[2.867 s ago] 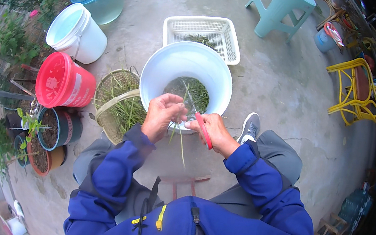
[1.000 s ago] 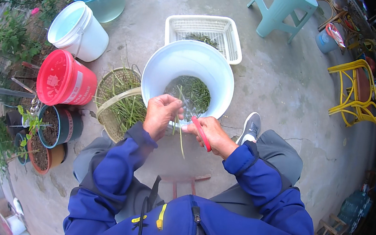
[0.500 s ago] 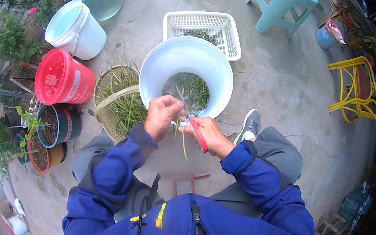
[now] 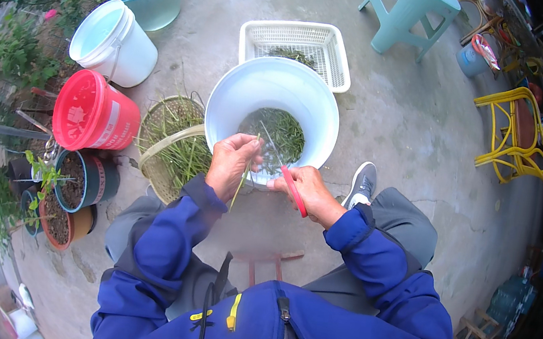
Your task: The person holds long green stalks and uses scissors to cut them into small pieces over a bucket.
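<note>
My left hand pinches a thin green stem, whose lower end hangs below my fingers. My right hand grips scissors with red handles; the blades point up and left over a white bucket, beside my left fingertips and apart from the stem. Cut green pieces lie inside the bucket. Left of it, partly behind my left forearm, a woven basket with an arched handle holds many long green stems.
Beyond the bucket sits a white plastic basket with some greens. Along the left stand a red bucket, a white pail, a blue tub and plant pots. A pale green stool and yellow chair stand right.
The scissors have drawn slightly right, away from the stem. My left hand and the stem have turned, so its lower end now points down and left. The view has shifted slightly.
</note>
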{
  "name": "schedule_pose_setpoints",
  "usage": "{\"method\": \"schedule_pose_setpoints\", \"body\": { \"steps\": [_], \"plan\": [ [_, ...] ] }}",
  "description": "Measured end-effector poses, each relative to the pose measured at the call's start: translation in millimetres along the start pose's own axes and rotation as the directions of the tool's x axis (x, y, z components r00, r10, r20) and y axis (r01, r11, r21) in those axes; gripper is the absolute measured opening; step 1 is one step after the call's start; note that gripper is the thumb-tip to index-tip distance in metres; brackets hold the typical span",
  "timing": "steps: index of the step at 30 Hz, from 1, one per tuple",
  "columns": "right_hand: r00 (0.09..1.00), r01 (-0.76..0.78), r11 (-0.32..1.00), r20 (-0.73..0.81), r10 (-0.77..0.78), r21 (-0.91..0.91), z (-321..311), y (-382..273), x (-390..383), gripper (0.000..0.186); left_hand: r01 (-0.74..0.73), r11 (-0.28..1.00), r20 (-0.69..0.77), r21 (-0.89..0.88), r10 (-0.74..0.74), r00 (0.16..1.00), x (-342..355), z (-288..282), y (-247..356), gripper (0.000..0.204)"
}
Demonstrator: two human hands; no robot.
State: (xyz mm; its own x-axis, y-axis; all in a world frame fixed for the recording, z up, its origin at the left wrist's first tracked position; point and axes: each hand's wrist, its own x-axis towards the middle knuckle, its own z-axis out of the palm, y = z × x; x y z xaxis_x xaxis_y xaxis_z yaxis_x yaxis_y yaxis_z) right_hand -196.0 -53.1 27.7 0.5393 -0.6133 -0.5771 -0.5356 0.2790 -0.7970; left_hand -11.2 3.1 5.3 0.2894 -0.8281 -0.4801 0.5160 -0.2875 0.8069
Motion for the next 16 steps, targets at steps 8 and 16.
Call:
{"method": "schedule_pose_setpoints", "body": {
  "steps": [8,16],
  "plan": [
    [1.0,0.016,0.999,0.02,-0.015,-0.052,2.0,-4.3,-6.8,0.047,-0.051,0.999,-0.081,-0.019,0.049,0.996,3.8,-1.4,-1.4,0.015],
    [0.997,0.01,1.0,0.071,-0.01,0.006,3.7,-3.8,-7.7,0.048,-0.066,0.998,-0.056,0.004,0.066,0.996,5.5,-3.2,-4.9,0.014]
  ]
}}
